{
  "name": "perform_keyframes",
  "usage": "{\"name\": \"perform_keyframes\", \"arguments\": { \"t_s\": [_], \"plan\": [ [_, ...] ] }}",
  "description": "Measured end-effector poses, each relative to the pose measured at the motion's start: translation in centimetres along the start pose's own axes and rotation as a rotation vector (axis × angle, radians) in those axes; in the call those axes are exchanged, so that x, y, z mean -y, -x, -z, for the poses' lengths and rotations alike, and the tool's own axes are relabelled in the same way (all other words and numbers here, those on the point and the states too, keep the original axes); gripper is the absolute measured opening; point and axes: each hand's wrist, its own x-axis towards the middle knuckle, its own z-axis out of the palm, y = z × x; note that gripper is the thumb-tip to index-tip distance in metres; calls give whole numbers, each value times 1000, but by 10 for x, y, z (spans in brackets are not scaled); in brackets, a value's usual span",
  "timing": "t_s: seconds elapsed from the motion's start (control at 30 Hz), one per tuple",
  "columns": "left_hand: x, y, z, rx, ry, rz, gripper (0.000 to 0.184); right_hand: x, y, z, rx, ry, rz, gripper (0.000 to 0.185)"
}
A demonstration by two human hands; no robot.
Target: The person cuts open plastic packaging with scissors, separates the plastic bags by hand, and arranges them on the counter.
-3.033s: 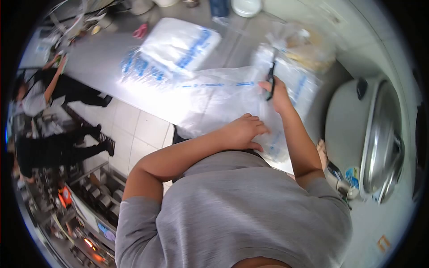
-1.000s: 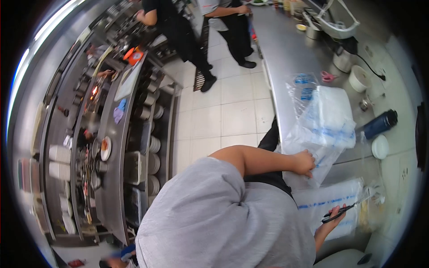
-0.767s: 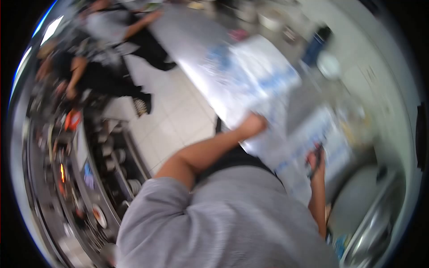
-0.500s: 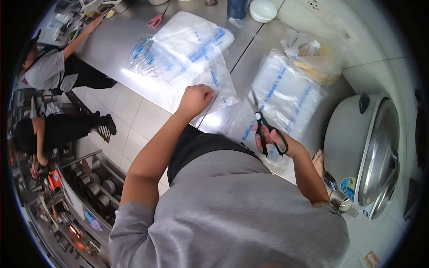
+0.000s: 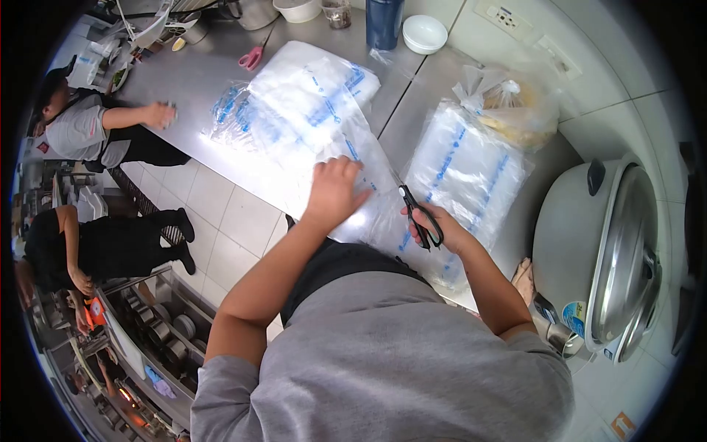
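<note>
Black-handled scissors (image 5: 422, 221) are in my right hand (image 5: 442, 230), their blades pointing up and left over clear plastic sheeting. My left hand (image 5: 335, 193) lies palm down with its fingers apart on a thin plastic bag (image 5: 361, 151) with blue print. Beyond it is a thick stack of white plastic bags (image 5: 294, 81), with a crumpled clear wrapper (image 5: 230, 118) at its left. A second stack of printed bags (image 5: 464, 162) lies flat beyond my right hand.
The steel table (image 5: 184, 81) carries pink scissors (image 5: 251, 58), a blue bottle (image 5: 384, 26), a white bowl (image 5: 425, 34) and a knotted bag (image 5: 515, 110) of yellowish food. A large lidded pot (image 5: 582, 236) stands at the right. Two people (image 5: 81, 132) are at the left.
My left hand has gone from closed to spread, slightly right and lower. The scissors in my right hand have turned and shifted up-left. The co-worker's arm at the upper left has come lower.
</note>
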Motion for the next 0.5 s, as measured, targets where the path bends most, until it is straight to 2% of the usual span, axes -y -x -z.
{"name": "perform_keyframes", "arguments": {
  "t_s": [0.17,0.27,0.33,0.5],
  "plan": [
    [-28,-14,-38,-72,-8,-95,54,1,1,-3,-5,-90,50,47],
    [-31,-21,-46,-129,-2,-82,45,1,4,-4,-1,-146,59,51],
    [-27,-27,-47,-129,-20,-91,33,-1,3,-6,8,-175,91,53],
    [-19,-29,-48,-148,-83,-151,12,-7,-2,-8,57,-237,92,70]
  ]
}}
